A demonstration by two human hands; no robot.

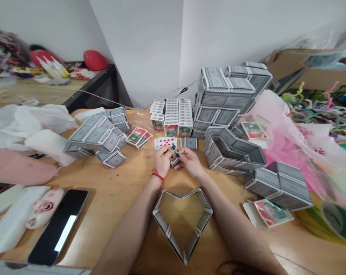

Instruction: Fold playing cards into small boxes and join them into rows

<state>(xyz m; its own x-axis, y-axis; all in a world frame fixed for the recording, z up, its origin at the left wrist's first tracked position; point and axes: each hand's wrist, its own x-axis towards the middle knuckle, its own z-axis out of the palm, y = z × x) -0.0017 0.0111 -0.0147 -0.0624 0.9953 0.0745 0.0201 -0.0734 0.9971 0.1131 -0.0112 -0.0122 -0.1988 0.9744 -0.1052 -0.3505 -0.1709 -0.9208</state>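
Observation:
Both my hands meet over the middle of the wooden table (pixel 110 191). My left hand (pixel 163 160), with a red string at the wrist, and my right hand (pixel 190 160) are closed together on a small pack of playing cards (pixel 174 158). Just beyond them lie a face-up red diamond card (pixel 165 142) and a small grey-backed stack (pixel 188 143). Between my forearms, nearer to me, stands a heart-shaped frame (pixel 183 221) made of folded grey-backed cards.
Rows of boxed card decks (pixel 173 118) stand at the back. Heaps of card-built heart frames (pixel 100 135) sit left and right (pixel 233 149). A phone (pixel 60 227) lies front left, an empty card box (pixel 269 212) front right, with pink plastic bags (pixel 290 145) beyond.

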